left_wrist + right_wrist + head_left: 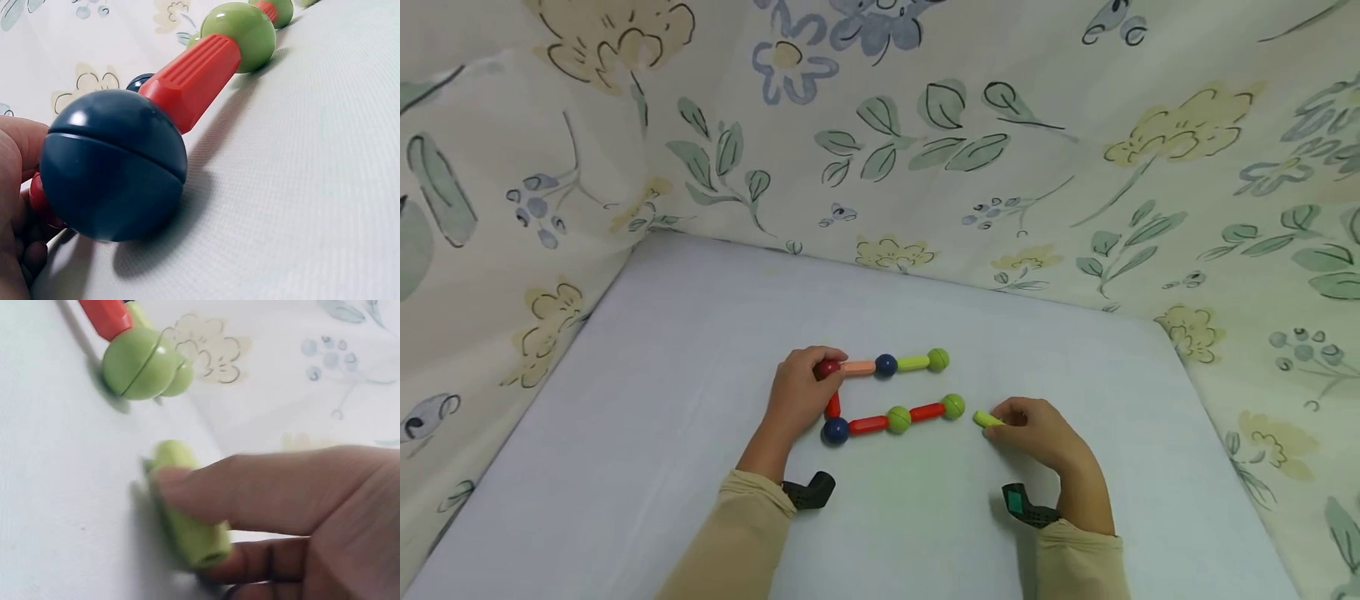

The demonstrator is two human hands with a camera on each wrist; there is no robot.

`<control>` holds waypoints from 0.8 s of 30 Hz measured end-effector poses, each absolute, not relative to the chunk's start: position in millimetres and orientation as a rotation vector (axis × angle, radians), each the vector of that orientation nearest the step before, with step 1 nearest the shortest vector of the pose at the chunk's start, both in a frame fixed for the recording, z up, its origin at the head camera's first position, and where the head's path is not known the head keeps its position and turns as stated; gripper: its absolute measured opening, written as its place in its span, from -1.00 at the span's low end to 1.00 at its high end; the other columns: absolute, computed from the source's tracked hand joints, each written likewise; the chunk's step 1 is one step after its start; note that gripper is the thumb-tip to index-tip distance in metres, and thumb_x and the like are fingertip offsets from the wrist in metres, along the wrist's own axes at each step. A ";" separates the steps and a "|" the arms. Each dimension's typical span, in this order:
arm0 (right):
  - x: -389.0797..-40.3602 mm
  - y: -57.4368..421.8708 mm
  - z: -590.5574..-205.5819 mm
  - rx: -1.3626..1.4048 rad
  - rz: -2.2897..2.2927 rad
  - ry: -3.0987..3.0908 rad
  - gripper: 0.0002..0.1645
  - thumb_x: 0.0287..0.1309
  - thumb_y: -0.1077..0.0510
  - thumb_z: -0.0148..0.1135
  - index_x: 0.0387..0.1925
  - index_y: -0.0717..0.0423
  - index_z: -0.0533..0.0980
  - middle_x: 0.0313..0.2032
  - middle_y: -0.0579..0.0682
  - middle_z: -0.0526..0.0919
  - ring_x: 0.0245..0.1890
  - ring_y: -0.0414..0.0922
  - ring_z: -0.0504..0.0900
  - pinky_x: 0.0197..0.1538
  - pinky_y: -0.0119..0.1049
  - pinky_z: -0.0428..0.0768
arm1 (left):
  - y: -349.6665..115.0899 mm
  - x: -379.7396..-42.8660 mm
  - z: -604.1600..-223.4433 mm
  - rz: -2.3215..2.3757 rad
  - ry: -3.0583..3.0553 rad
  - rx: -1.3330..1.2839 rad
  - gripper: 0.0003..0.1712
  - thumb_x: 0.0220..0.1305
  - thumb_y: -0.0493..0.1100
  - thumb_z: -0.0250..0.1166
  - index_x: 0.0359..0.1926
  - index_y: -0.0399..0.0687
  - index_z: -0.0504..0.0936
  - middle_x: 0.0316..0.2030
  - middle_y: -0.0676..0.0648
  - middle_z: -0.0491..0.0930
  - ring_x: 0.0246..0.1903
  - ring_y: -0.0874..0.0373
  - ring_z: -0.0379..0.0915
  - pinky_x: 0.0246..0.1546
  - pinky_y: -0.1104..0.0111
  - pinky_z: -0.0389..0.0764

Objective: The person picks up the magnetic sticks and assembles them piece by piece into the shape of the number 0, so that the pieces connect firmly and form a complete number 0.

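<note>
My left hand (800, 390) grips the red ball (827, 368) at the far left corner of a U-shaped chain of balls and rods. From that corner an orange rod (858, 367), a dark blue ball (886, 365), a yellow-green rod (913, 362) and a green ball (938, 359) run right. The near arm starts at another dark blue ball (112, 165) and joins red rods (194, 78) and green balls (240, 34). My right hand (1036, 430) pinches a loose yellow-green rod (190, 512) between thumb and fingers, apart from the near arm's end ball (140, 362).
The chain lies on a white-covered table (700, 317). Floral cloth (880, 167) hangs behind the table and along its sides. Dark wrist-worn devices (808, 492) sit at both sleeve cuffs.
</note>
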State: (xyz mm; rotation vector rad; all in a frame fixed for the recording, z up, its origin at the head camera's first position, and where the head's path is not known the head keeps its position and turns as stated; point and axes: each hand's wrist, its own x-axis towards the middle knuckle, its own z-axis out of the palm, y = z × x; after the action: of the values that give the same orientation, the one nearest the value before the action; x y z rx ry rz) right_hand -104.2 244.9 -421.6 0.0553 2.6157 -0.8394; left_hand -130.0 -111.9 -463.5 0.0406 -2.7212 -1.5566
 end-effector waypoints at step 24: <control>-146.0 184.3 -432.6 0.232 -1.145 2.631 -0.55 0.21 -0.13 0.29 -0.04 0.09 0.64 -0.23 0.00 0.64 -0.21 -0.08 0.49 -0.21 -0.31 0.45 | -110.3 -132.5 -465.8 -1.549 -2.727 0.078 -0.75 0.23 -0.14 0.34 -0.05 0.15 0.70 -0.07 -0.03 0.61 -0.07 0.04 0.42 -0.10 0.18 0.57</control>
State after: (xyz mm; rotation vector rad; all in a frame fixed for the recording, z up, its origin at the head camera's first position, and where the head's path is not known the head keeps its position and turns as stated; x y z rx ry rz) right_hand -146.0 184.3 -432.6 0.2321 2.6309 -1.1450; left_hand -132.5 -110.3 -465.8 0.0778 -2.7272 -1.5488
